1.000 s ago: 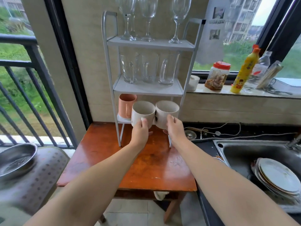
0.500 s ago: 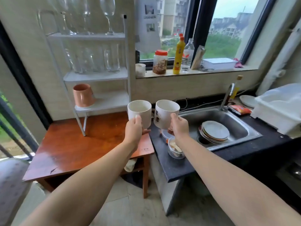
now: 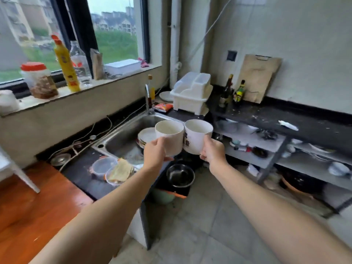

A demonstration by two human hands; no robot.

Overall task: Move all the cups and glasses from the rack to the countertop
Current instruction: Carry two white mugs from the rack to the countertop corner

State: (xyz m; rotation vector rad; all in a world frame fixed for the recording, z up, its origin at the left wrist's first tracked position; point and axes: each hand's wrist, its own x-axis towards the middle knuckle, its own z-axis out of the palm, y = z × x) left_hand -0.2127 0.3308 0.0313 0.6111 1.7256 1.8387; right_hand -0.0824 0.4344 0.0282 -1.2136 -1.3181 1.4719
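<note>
Currently the left hand (image 3: pixel 155 154) grips a white cup (image 3: pixel 168 138) and the right hand (image 3: pixel 213 154) a printed cup (image 3: pixel 196 137), rims touching above the sink (image 3: pixel 122 138); they could chip before reaching the worktop (image 3: pixel 266 117) at two o'clock.

The two white cups are off the rack's bottom shelf now. The left hand (image 3: pixel 155 154) has carried the plain cup (image 3: pixel 169 137) and the right hand (image 3: pixel 213 153) has carried the cup with dark writing (image 3: pixel 197 137) away from the wooden table (image 3: pixel 28 206). Both cups now hang in the air past the front right corner of the sink (image 3: pixel 122 138), their rims touching. The view has swung to the right, so the rack is gone from sight and the dark worktop (image 3: pixel 276 117) along the far wall has come into view.
</note>
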